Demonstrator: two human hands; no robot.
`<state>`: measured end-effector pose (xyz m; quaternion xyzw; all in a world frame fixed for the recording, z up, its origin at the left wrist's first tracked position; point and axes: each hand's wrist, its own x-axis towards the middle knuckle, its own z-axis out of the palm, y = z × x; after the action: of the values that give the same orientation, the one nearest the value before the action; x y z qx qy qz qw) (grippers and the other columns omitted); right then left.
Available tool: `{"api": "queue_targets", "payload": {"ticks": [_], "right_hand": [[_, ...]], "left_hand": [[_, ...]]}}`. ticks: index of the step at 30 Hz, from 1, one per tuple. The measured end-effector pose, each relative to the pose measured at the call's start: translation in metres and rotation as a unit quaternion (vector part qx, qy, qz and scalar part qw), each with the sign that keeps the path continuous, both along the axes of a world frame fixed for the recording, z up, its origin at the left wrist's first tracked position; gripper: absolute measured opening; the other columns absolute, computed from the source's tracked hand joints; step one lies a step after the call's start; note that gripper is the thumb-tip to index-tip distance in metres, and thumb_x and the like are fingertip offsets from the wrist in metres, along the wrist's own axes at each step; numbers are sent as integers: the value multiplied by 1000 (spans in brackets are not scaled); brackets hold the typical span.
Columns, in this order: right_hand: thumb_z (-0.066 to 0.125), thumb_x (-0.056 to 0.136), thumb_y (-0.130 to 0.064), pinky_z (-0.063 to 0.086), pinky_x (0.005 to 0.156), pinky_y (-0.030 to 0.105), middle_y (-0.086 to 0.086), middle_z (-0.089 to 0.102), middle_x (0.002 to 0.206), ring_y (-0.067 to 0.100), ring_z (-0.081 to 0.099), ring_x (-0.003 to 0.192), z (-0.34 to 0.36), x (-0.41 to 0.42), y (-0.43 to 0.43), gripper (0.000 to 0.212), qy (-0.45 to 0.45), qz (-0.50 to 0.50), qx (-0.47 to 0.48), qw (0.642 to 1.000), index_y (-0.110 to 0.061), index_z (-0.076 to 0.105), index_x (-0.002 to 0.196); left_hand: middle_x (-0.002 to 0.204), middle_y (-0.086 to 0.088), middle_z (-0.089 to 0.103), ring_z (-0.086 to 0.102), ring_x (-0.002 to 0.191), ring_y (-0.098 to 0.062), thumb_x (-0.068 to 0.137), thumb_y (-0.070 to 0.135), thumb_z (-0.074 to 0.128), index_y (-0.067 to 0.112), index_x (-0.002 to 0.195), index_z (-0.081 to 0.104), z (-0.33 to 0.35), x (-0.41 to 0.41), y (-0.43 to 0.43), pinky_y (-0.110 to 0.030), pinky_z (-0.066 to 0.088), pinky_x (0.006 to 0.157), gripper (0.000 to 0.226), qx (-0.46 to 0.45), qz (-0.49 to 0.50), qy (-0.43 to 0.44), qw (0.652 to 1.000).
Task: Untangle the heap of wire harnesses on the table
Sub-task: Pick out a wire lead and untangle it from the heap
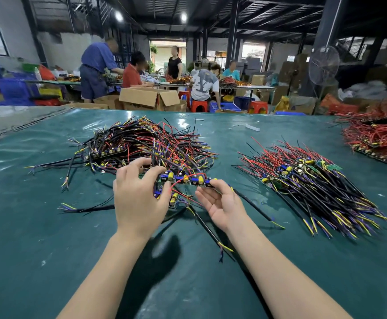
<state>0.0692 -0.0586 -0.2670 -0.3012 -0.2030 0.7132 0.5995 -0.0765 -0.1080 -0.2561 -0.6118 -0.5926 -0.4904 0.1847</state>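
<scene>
— What's hard to see here?

— The left hand (139,194) shows only its back. Its fingers (152,174) curl over the left end of a strip of circuit boards (185,178), and they hide where the grip falls. The wires under that palm are covered too.

— And the other hand?

— The right hand (220,203) lies palm up with its fingers loosely spread. The index tip touches the strip's right end.

— Where's the tangle?

— The tangled heap (146,143) sits on the green tabletop (50,226) just behind the hands, and the strip's wires run into it.

— What's around it?

— An aligned bundle (307,180) lies to the right. A red pile (376,137) is cut off at the frame's edge. A black cable (211,229) trails between the forearms. Beyond the tabletop are cardboard boxes (146,96), a fan (323,65) and people (132,72) at other tables, all blurred.
</scene>
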Motion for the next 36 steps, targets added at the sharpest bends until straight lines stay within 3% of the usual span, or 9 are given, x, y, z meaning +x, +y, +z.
{"api": "queue_targets", "payload": {"ticks": [3, 6, 9, 11, 13, 16, 20, 24, 36], "right_hand": [[46, 88, 4, 56, 47, 26, 15, 65, 52, 21, 65, 46, 0, -1, 1, 27, 44, 5, 9, 999, -3, 54, 63], [42, 88, 6, 57, 50, 27, 17, 67, 57, 23, 68, 52, -1, -1, 3, 41, 96, 12, 34, 995, -2, 60, 52], [40, 89, 3, 56, 51, 23, 14, 68, 60, 21, 69, 55, 2, 2, 2, 48, 83, 44, 56, 994, -3, 66, 48], [39, 89, 1, 55, 50, 21, 12, 69, 60, 19, 69, 55, 2, 1, 0, 47, 61, 76, 60, 993, -4, 67, 52], [40, 89, -1, 55, 52, 22, 11, 69, 62, 18, 69, 56, 2, -4, -4, 31, 23, 117, 72, 990, -2, 63, 69], [45, 91, -9, 55, 55, 22, 3, 69, 63, 14, 67, 57, -2, -11, -7, 19, -96, 140, 107, 980, -8, 60, 79], [51, 92, -19, 54, 55, 22, 1, 63, 60, 10, 63, 54, -3, -13, -6, 16, -160, 110, 119, 974, -12, 59, 79], [54, 88, -2, 53, 54, 21, -2, 63, 53, 6, 59, 47, -3, -9, -3, 18, -163, 103, 126, 973, -11, 56, 73], [49, 88, 1, 50, 47, 17, 1, 65, 54, 7, 59, 45, -9, -9, -2, 39, -112, 153, 140, 972, -14, 67, 56]], "left_hand": [[84, -4, 65, 55, 79, -28, 75, 30, 52, 11, 75, 72, 5, 1, -5, -33, 40, 77, 28, 46, -89, 34, 994], [74, 5, 65, 57, 70, -10, 69, 42, 55, 17, 73, 71, 5, 7, -8, -27, 44, 69, 30, -181, -304, -30, 935], [77, -5, 67, 57, 67, -15, 81, 35, 65, 17, 83, 70, -9, 22, -3, -33, 50, 67, 19, -347, -297, -130, 880], [88, -4, 63, 56, 74, -15, 89, 23, 60, 16, 104, 62, -15, 33, 1, -26, 52, 61, 17, -330, -297, -345, 827], [85, -1, 61, 56, 76, -13, 90, 14, 57, 17, 97, 60, -12, 33, 6, -18, 51, 57, 9, -240, -306, -545, 743], [74, 0, 67, 61, 73, -13, 89, 6, 55, 14, 81, 62, -9, 21, 10, -18, 54, 58, 13, -151, -305, -626, 701], [62, 2, 70, 67, 58, -9, 90, 1, 50, 6, 88, 57, -10, 20, 11, -20, 56, 57, 10, -141, -333, -669, 649], [57, 0, 68, 66, 55, -9, 87, -7, 50, 3, 83, 55, -11, 22, 12, -20, 56, 57, 12, -136, -341, -687, 628], [58, 1, 69, 66, 53, -7, 88, -3, 52, 6, 76, 62, -15, 20, 11, -16, 53, 52, 18, -182, -352, -658, 640]]}}
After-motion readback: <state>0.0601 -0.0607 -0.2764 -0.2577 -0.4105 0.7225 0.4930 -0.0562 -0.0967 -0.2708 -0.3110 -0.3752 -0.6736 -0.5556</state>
